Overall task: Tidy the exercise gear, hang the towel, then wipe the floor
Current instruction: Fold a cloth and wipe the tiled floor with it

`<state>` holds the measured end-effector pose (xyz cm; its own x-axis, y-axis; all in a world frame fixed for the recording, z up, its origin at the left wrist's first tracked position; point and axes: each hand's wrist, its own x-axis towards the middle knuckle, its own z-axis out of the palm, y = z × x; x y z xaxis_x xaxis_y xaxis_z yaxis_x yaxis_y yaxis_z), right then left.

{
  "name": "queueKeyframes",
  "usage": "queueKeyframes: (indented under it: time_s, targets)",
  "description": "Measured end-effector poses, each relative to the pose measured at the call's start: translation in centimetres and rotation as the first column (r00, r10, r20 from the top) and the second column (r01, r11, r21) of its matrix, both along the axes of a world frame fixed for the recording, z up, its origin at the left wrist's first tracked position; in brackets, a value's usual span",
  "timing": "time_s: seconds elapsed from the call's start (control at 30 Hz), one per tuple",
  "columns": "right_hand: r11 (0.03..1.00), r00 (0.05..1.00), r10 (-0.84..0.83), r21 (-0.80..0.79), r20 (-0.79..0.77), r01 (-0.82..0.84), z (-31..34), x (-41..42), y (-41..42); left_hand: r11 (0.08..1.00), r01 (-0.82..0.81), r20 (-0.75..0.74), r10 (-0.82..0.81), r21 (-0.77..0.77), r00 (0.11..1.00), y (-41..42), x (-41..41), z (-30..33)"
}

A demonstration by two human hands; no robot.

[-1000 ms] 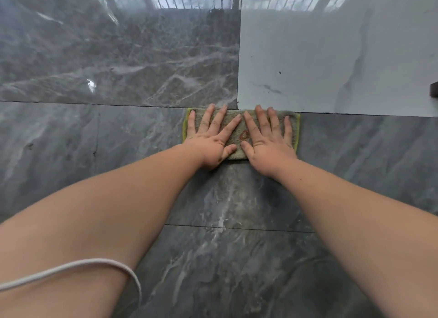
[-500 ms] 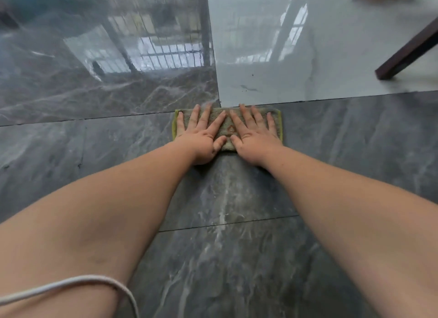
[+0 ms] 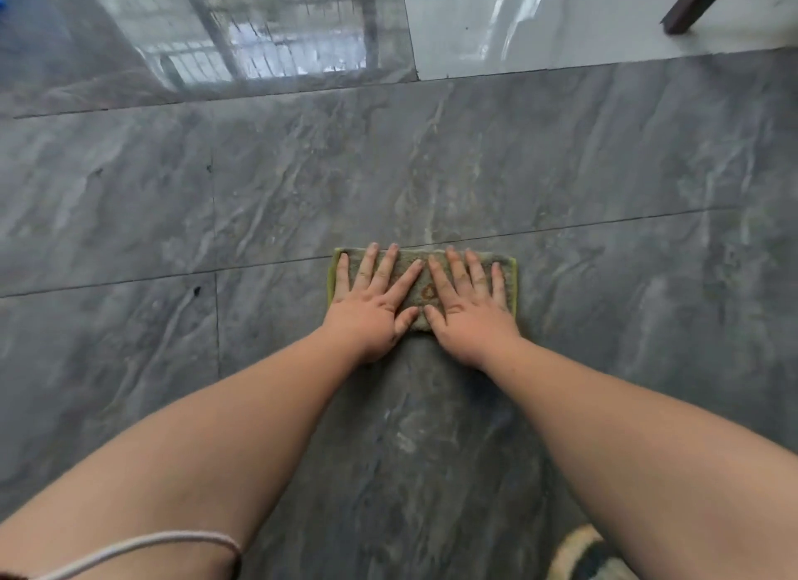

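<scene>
With the left hand (image 3: 370, 309) and right hand (image 3: 468, 309) spread flat, side by side, pinning a folded cloth (image 3: 421, 283) to the grey floor (image 3: 604, 277), the wiping step looks underway; next calls for steady downward pressure while sliding.

2 hands (image 3: 425, 309) flat — fingers splayed

both hands (image 3: 371, 309) (image 3: 470, 316) cover most of the cloth (image 3: 425, 292). a dark furniture leg (image 3: 695, 2) is cut off at the top edge. a striped thing (image 3: 587, 556) at the bottom edge is cropped, unidentifiable.
</scene>
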<state>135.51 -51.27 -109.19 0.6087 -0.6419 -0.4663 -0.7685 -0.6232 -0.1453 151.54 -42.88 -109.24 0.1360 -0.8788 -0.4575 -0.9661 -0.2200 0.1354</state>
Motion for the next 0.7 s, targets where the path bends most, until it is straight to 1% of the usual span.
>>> queueKeyframes:
  time_s: [0.13,0.27,0.43,0.57,0.7]
  targets:
    - [1.0,1.0,-0.002,0.005,-0.013,0.002,0.3,-2.1,5.8,1.0,-0.01,-0.037,0.01,-0.006,0.999,5.9,-2.0,-0.2]
    - [1.0,1.0,-0.014,0.014,0.018,0.014,0.4,-3.1,10.2,0.999,-0.053,-0.049,0.053,-0.008,0.997,10.5,-3.1,-0.2]
    - [0.999,0.999,0.039,-0.006,0.027,-0.039,0.3,-3.9,15.3,0.992,-0.123,-0.052,0.121,-0.04,0.991,15.8,-3.9,-0.2]
    - [0.999,0.999,0.043,-0.024,0.018,-0.043,0.1,-3.0,16.8,0.987,-0.147,-0.036,0.145,-0.061,0.989,18.3,-3.8,-0.2]
    - [0.994,0.996,0.078,-0.082,0.04,-0.075,-0.7,-2.0,15.9,0.983,-0.149,-0.054,0.144,-0.109,0.988,18.0,-2.7,-1.2]
